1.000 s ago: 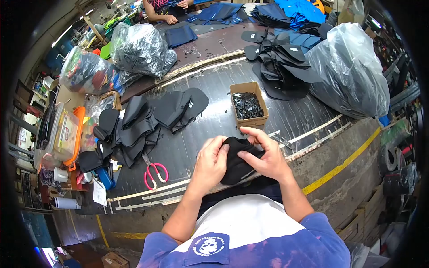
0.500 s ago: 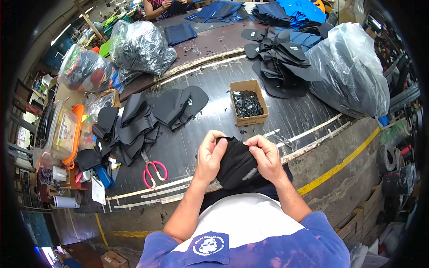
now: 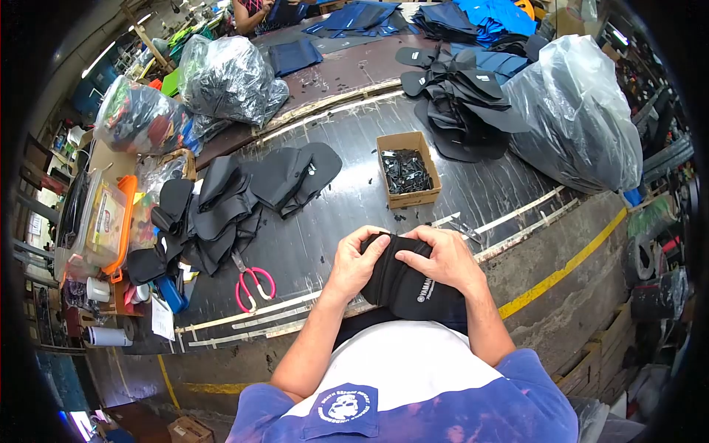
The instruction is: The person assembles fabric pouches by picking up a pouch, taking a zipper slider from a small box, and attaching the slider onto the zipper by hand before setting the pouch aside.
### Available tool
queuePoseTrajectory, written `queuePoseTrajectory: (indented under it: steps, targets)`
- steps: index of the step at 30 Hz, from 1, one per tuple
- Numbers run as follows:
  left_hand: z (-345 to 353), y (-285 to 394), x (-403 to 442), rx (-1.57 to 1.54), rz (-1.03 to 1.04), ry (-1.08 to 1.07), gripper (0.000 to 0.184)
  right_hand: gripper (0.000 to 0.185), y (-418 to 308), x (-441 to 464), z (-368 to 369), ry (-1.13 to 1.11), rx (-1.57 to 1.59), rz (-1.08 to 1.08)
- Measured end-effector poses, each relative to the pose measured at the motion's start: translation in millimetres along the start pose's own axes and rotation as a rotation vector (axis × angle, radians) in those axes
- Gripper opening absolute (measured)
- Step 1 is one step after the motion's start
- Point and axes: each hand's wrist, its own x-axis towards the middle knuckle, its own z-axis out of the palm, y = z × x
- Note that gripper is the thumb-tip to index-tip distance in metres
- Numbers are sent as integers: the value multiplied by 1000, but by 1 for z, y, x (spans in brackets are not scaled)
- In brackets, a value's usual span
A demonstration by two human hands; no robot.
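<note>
Close to my body, a black fabric piece (image 3: 408,290) with white lettering that reads "YAMAH…" is held up by its top edge. My left hand (image 3: 355,260) pinches that edge on one side, thumb in front. On the other side my right hand (image 3: 448,260) grips the same edge, its thumb pressed flat on the front and its fingers behind. Folds or ridges run down the fabric under the left thumb. Just beyond the hands stands a cardboard box (image 3: 413,199) full of small black parts, too small to name for certain.
Pink-handled scissors (image 3: 255,288) lie left on the dark table (image 3: 347,221). Similar black pieces form a left pile (image 3: 221,199) and a right pile (image 3: 465,111). A large plastic bag (image 3: 583,118) stands at right. Across the table a person (image 3: 255,15) handles dark material.
The black fabric piece has turned so its lettering faces me more. My right hand has shifted inward along the top edge, nearer my left, with its thumb now over the front.
</note>
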Motion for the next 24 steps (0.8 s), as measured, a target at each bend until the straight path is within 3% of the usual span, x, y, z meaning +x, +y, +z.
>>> queuePoseTrajectory:
  steps: [4, 8, 12, 20, 24]
  targets:
    - [0, -13, 1, 54, 4, 14, 13, 34, -2, 5, 4, 161, -208, -162]
    - [2, -18, 1, 107, 48, 23, 14, 33, 6, 7, 24, 240, 144, -135]
    - [3, -13, -2, 106, 52, 18, 14, 28, 14, 7, 26, 8, 439, 119]
    - [3, -14, -2, 300, 132, 91, 12, 21, 21, 4, 17, 17, 335, 267]
    - [5, -8, -2, 371, 203, 139, 10, 23, 39, -1, -5, 209, -20, 251]
